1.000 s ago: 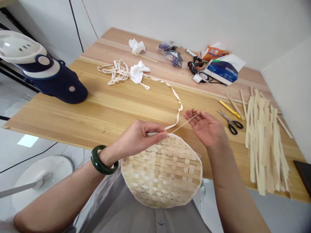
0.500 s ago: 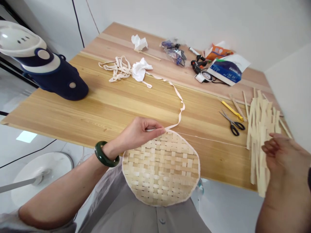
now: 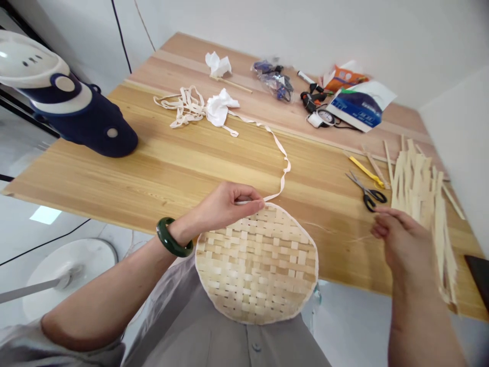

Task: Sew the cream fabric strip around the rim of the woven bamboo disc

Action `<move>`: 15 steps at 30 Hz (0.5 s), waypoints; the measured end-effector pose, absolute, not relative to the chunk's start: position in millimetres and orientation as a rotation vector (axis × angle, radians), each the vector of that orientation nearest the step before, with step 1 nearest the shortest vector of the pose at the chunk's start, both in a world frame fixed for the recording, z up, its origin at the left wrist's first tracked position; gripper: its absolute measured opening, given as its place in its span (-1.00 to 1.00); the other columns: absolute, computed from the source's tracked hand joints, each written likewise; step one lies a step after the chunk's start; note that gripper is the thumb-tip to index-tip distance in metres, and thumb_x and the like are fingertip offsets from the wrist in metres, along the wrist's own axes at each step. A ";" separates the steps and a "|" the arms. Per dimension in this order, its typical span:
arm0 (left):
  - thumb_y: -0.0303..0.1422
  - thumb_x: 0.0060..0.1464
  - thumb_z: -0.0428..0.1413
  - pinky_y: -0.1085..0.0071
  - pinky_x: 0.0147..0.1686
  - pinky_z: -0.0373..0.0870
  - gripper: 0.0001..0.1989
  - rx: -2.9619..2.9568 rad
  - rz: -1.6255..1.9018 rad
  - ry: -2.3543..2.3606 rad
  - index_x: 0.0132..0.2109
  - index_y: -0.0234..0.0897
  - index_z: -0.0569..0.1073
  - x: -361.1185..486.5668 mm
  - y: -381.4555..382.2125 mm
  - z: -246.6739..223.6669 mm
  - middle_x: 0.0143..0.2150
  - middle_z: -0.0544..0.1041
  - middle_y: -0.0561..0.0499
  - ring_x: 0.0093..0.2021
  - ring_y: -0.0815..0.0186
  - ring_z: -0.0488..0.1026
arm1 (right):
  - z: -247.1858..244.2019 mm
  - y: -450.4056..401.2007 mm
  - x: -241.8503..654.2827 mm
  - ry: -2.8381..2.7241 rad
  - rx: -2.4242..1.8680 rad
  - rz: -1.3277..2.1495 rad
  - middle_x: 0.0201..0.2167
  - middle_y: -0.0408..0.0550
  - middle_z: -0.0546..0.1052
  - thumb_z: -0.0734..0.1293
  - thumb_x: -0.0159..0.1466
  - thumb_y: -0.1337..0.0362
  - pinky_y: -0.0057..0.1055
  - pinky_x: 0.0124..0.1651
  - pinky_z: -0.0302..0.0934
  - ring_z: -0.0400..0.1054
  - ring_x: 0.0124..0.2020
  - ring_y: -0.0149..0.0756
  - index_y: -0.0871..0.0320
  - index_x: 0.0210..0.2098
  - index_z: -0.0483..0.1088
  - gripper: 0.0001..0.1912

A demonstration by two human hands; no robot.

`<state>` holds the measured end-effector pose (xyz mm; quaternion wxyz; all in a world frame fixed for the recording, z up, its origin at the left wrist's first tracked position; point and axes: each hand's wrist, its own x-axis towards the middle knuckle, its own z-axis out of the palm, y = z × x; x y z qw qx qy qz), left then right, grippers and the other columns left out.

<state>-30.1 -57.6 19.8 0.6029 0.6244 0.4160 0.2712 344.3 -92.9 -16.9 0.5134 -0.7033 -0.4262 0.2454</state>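
Note:
A round woven panel (image 3: 257, 267) with a pale fabric edge rests against my lap. My left hand (image 3: 239, 204), a dark green bangle on its wrist, pinches the panel's top rim where the pale ribbon (image 3: 281, 186) meets it. From there the ribbon winds back across the table to a tangled heap (image 3: 187, 106). Over the table at the right is my right hand (image 3: 397, 229), its fingers pinched together. A thin thread (image 3: 323, 226) shows faintly between the panel and this hand; what the fingertips hold is too small to make out.
Black-handled scissors (image 3: 365, 192) and a yellow tool (image 3: 367, 171) lie near the right hand, beside loose bamboo strips (image 3: 416, 188). Crumpled tissue (image 3: 218, 108), bagged cables (image 3: 274, 80) and a blue box (image 3: 357, 108) sit farther back. A navy-and-white object (image 3: 84, 109) stands left.
My right hand has moved left from above the bamboo strips toward the scissors. The thread, taut before, now looks slack. My left hand keeps its pinch on the rim.

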 end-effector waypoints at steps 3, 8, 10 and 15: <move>-0.25 0.19 0.09 0.56 -0.49 0.25 -0.74 1.475 0.612 0.963 -0.30 -0.35 0.54 -28.5 -56.9 17.7 -0.39 0.52 0.05 -0.42 0.42 0.38 | -4.3 -88.1 286.5 -1.082 -1.580 0.935 -0.61 -0.20 0.32 0.47 0.08 0.15 -0.37 -0.54 0.19 0.21 -0.59 -0.40 0.08 -0.37 0.52 -0.83; -0.24 0.18 0.08 0.56 -0.52 0.22 -0.74 1.475 0.597 0.981 -0.29 -0.34 0.55 -28.5 -57.4 20.8 -0.42 0.49 0.06 -0.45 0.44 0.35 | 32.3 -91.7 210.0 -1.441 -1.266 1.199 -0.16 -0.07 0.54 0.37 0.28 0.27 -0.31 0.00 0.37 0.43 -0.07 -0.29 0.07 -0.33 0.53 -0.91; -0.21 0.19 0.06 0.55 -0.55 0.20 -0.70 1.454 0.581 0.984 -0.31 -0.35 0.55 -29.2 -57.7 23.5 -0.46 0.47 0.07 -0.49 0.44 0.32 | 40.7 -93.5 194.8 -1.595 -1.231 1.209 -0.13 -0.06 0.54 0.35 0.29 0.31 -0.36 0.03 0.34 0.40 0.03 -0.27 0.09 -0.35 0.52 -0.89; -0.16 0.24 -0.01 0.54 -0.49 0.28 -0.62 1.341 0.558 0.976 -0.28 -0.33 0.58 -31.1 -57.4 25.2 -0.39 0.54 0.03 -0.41 0.40 0.41 | 40.2 -97.3 183.0 -1.689 -1.320 1.170 -0.23 -0.11 0.56 0.34 0.30 0.31 -0.48 -0.19 0.34 0.44 -0.18 -0.37 0.08 -0.32 0.49 -0.92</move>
